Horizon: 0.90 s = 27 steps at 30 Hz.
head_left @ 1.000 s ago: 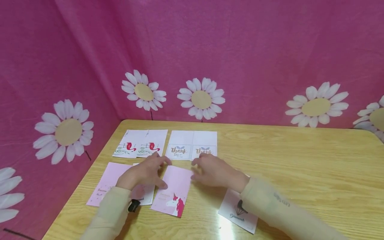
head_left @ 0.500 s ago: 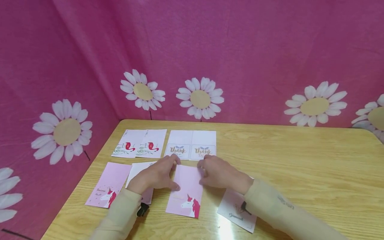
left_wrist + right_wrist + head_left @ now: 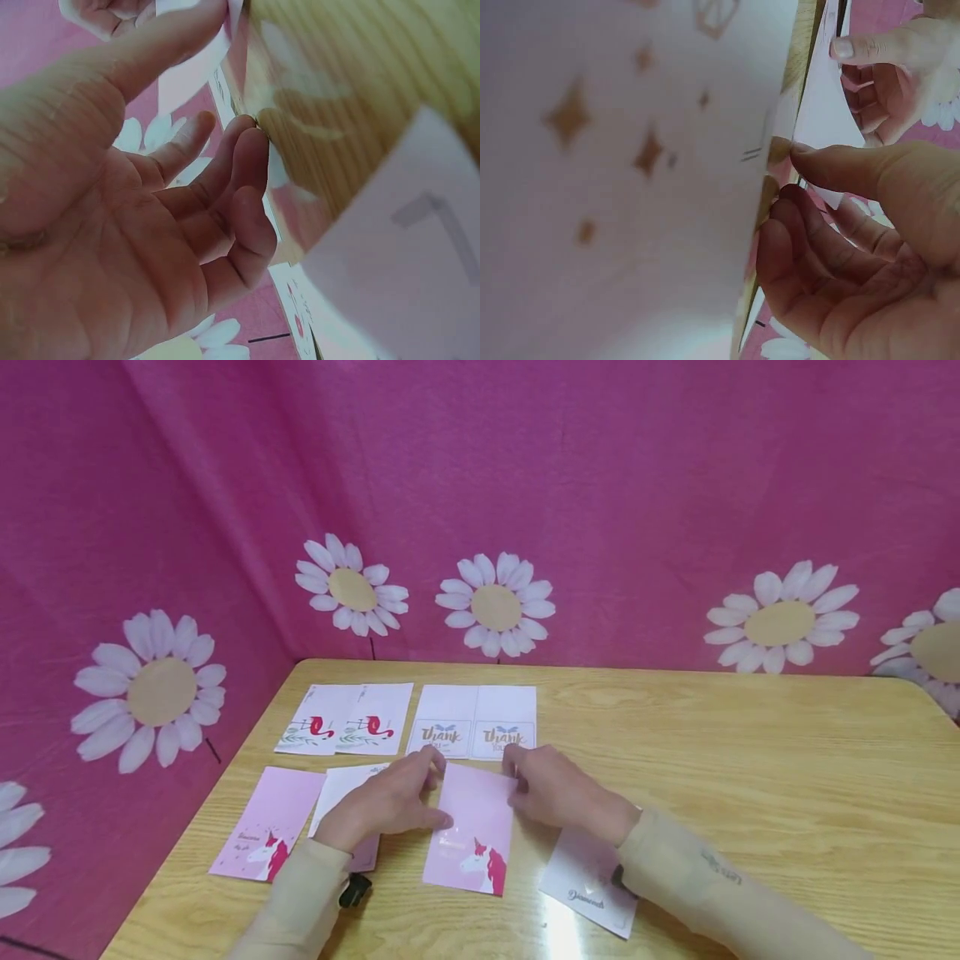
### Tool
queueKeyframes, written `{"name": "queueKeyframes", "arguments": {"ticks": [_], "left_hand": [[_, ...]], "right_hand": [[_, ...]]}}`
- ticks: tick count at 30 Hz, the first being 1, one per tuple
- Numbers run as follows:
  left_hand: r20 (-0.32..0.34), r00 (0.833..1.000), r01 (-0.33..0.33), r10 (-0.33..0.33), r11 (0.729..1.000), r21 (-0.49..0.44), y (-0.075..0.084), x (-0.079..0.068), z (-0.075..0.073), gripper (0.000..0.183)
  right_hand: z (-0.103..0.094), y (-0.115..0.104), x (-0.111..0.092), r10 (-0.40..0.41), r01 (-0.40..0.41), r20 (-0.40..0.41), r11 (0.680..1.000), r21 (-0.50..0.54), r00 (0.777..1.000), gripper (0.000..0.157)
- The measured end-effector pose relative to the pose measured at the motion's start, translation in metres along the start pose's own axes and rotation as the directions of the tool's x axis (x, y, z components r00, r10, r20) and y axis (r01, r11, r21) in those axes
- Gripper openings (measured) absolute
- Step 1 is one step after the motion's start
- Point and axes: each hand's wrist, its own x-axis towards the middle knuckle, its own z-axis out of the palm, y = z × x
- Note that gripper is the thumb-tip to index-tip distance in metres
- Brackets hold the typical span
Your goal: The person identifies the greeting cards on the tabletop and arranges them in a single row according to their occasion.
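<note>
A pink unicorn card stands slightly tilted between both hands in the head view. My left hand holds its left edge, thumb in front and fingers curled behind. At the upper right corner, my right hand pinches the card between thumb and index finger. Left of the hands lie another pink unicorn card and a white-and-pink card, partly hidden by the left hand. A Diamonds card lies partly under the right forearm.
Behind the hands, two flamingo cards overlap slightly and two Thank You cards lie side by side. The wooden table meets a pink flowered cloth at its back and left.
Both hands have moved right with the pink unicorn card. Its top edge has risen and turned. The left unicorn card's picture is now uncovered by the left arm.
</note>
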Motion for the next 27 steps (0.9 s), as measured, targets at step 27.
{"name": "queueKeyframes", "arguments": {"ticks": [27], "left_hand": [[-0.020, 1.000, -0.030, 0.023, 0.852, -0.523, 0.004, -0.003, -0.006, 0.027]], "right_hand": [[-0.011, 0.016, -0.011, 0.122, -0.104, -0.095, 0.979, 0.176, 0.988, 0.032]]}}
